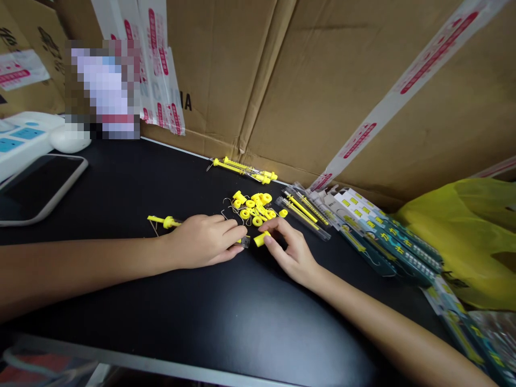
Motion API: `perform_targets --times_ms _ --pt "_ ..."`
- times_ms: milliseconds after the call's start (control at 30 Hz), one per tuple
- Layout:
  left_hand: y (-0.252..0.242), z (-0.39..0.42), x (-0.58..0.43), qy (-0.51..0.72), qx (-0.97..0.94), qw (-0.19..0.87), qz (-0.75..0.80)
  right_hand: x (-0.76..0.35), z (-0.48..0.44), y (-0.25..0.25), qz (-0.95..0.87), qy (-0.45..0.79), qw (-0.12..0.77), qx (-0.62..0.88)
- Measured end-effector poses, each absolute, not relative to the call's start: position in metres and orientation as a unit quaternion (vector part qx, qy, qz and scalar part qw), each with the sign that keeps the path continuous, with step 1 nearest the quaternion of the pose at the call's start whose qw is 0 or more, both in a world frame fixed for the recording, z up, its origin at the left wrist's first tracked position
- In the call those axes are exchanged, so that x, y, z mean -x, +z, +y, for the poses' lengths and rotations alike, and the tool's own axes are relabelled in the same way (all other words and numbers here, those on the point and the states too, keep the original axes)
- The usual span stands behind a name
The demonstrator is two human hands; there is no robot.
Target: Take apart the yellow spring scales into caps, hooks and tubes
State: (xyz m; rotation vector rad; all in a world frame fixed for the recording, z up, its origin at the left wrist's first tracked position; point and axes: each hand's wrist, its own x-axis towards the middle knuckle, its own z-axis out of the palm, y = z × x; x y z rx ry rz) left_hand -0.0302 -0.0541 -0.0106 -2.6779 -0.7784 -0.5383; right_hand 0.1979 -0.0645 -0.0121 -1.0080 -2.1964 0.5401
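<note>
My left hand (pixel 209 239) is closed around a clear tube with yellow fittings, which looks like a tube spring scale (pixel 169 221). A yellow end and wire hook stick out on its left, and the tube's clear end shows past my fingers; my hand hides the middle. Just right of that end, my right hand (pixel 292 251) pinches a yellow cap (pixel 261 239) between thumb and forefinger. The cap and tube are apart. Beyond my hands lies a pile of yellow caps, rings and wire hooks (pixel 256 207).
Spring scales with yellow rods (pixel 244 169) lie along the back edge. Clear tubes (pixel 304 209) and printed packs (pixel 374 231) are at right, beside a yellow plastic bag (pixel 463 236). A phone (pixel 40 188) and power strip (pixel 24 137) sit left; taped cardboard boxes (pixel 217 70) stand behind.
</note>
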Motion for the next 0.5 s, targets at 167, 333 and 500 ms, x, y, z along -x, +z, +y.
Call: perform_targets --times_ms 167,333,500 --pt "-0.0075 -0.0541 0.0301 -0.173 0.941 0.128 -0.263 -0.1965 -0.0633 -0.0141 -0.844 0.184 0.325 0.385" --pt "-0.0062 -0.0527 0.0299 -0.164 0.940 0.113 -0.276 -0.1971 -0.0612 -0.0156 -0.871 0.126 0.320 0.351" --pt "-0.0065 -0.0518 0.0302 -0.158 0.937 0.108 -0.292 -0.1976 -0.0602 -0.0170 -0.884 0.115 0.298 0.341"
